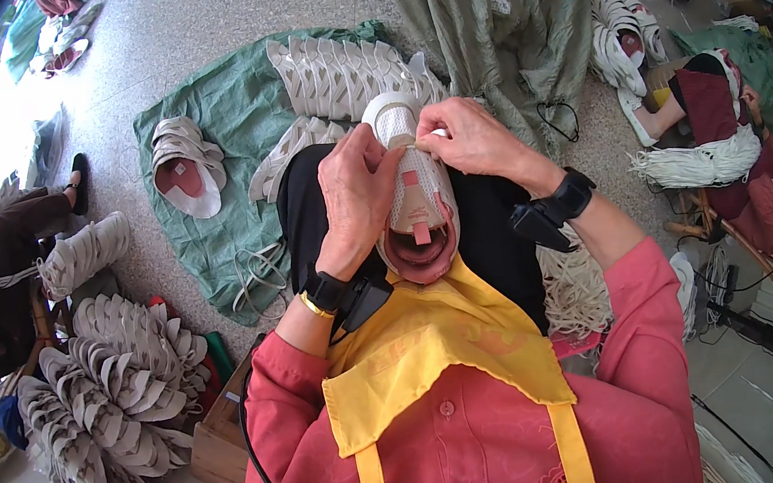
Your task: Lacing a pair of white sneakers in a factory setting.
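Note:
A pale mesh sneaker (pixel 418 192) with a pink lining and pink tongue patches rests on my lap, its toe pointing away from me. At the lower end of its lacing area, a light shoelace (pixel 406 141) crosses the upper between my hands. My left hand (pixel 356 191) is closed at the sneaker's left side, thumb and fingers pinched on the lace. On the other side, my right hand (pixel 476 138) pinches the lace, with a small white bit showing at the fingertips. My fingers partly cover the lace and eyelets.
Ahead, a green cloth (pixel 181 112) bears rows of stacked shoe uppers (pixel 329 77) and a separate stack (pixel 186 168). A grey-green sack (pixel 513 16) stands beyond. White laces (pixel 574 289) hang by my right leg; grey uppers (pixel 111 389) are piled left. Other people sit on both sides.

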The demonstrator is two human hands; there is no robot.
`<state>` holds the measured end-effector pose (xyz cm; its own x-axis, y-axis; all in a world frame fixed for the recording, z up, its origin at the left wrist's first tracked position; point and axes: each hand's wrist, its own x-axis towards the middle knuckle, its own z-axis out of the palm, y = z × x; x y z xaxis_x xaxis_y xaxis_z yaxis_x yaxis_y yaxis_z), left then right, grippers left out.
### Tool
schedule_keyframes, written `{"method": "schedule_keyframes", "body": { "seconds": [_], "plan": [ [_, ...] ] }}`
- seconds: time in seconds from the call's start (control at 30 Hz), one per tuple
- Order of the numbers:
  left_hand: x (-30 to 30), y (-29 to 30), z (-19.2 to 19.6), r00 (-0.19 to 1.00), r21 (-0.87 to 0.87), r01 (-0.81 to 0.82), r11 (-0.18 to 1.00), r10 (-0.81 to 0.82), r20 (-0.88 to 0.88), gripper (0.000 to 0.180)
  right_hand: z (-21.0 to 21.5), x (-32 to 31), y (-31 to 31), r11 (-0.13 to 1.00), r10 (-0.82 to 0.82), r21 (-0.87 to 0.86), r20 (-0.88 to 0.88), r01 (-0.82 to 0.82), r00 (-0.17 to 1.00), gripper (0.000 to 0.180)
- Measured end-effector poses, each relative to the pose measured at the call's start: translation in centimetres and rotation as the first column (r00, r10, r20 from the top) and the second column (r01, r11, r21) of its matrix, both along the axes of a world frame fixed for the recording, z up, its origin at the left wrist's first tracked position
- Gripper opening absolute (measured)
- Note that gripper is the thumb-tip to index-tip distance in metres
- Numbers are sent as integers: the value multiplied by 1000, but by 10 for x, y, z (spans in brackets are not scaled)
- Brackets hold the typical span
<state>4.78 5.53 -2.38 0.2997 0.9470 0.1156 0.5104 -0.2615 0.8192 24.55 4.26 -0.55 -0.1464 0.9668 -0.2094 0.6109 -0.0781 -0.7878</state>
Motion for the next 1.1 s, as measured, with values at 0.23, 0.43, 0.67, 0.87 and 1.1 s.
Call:
{"method": "schedule_keyframes", "body": {
  "seconds": [0.23,0.43,0.67,0.87,1.1],
  "plan": [
    [1,0,-5,1000,18,-14,1000,13,29,33,-12,1,-2,876,184,391,272,-283,944,12],
    [-3,5,-5,999,36,46,998,-47,20,28,-12,7,-1,943,150,286,80,-167,985,14],
    [-1,10,-8,997,13,74,997,-74,-21,25,-7,8,-3,943,141,292,80,-159,987,11],
    [-1,9,-11,998,14,62,998,-61,-34,24,1,-5,-8,904,158,337,313,-265,936,7],
    [-2,8,-11,998,19,64,998,-63,-23,23,-1,-11,-11,910,115,330,379,-251,918,6]
  ]
}}
